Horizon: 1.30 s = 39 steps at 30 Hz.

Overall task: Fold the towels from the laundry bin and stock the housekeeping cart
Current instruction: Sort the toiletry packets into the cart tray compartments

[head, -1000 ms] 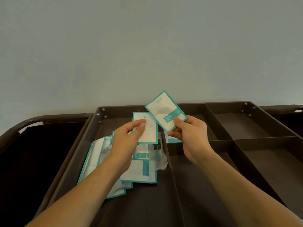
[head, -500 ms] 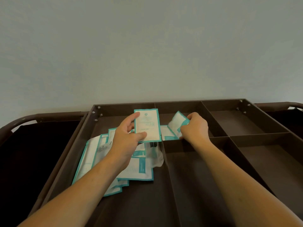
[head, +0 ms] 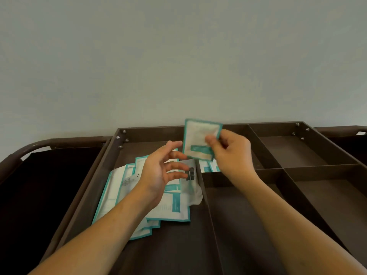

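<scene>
Brown cart tray (head: 266, 167): right hand (head: 232, 153) pinches one packet (head: 198, 135); left hand (head: 158, 171) fingers relaxed.

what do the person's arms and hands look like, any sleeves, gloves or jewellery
Both forearms are bare right down to the frame's lower edge, with no sleeve showing. The left hand and the right hand wear no gloves, and no ring, watch or bracelet shows on either wrist or on the fingers that are visible. Nails look short and unpainted, though the picture is soft.
</scene>
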### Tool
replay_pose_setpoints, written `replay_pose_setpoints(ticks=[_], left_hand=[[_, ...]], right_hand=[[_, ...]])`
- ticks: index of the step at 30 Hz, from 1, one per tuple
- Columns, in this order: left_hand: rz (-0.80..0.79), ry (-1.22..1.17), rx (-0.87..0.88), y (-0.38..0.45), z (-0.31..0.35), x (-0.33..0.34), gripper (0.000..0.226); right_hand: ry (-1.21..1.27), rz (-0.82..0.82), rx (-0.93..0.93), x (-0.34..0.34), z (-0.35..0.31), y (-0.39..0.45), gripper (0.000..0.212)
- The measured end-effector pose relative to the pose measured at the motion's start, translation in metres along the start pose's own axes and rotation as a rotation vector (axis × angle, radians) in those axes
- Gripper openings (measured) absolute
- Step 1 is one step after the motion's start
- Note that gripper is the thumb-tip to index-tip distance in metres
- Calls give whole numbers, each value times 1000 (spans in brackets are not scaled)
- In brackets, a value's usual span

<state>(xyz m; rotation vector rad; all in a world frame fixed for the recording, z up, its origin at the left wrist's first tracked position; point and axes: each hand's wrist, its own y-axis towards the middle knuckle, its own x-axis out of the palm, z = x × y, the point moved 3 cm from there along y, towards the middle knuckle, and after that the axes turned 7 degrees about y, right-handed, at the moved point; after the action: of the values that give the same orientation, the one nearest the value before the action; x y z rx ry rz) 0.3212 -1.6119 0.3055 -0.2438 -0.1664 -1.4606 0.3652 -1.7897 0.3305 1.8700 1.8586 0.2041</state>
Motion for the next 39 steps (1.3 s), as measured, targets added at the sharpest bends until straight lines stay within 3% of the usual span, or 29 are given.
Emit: replay_pose_setpoints(ticks=[2,8,12,15,18,20,22,24,28,30,32,35,37,39], left_hand=[[24,98,19,1,0,-1,36],[8,234,42,1,-5,-1,24],[11,301,34,0,-6,0,21],[50,358,37,1,-9,-1,15],[94,371,28,3,-9,-3,11],[118,416,40,5,-9,-6,8],[172,600,73,9,-9,-11,5],[214,901,107,15,-10,-18,1],[197,1314,102,22,-14,-24,19],[115,1383,87,22,-7,-28,23],[-110,1449,42,18,1,-29,32],[-540,1700,-106,3,3,-26,75],[-644,1848,-137,-4,-1,-23,91],[-627,1894,-103,-4,-4,-21,86]], right_hand=[[152,1,171,0,0,-2,5],[212,-34,255,-2,-1,-4,8],[199,-11,292,-3,1,-5,3],[184,-11,314,-3,5,-5,17],[104,-205,340,-1,8,-2,16],[42,-124,308,-14,13,8,20],[-41,156,279,-41,21,18,18],[-157,291,329,-60,32,23,18],[-479,60,543,-62,61,26,23],[-729,-70,552,-57,61,25,28],[-879,-93,472,-53,52,25,39],[-770,-7,316,-43,39,18,52],[-672,-7,235,-31,34,14,52],[-619,-63,189,-19,29,9,47]])
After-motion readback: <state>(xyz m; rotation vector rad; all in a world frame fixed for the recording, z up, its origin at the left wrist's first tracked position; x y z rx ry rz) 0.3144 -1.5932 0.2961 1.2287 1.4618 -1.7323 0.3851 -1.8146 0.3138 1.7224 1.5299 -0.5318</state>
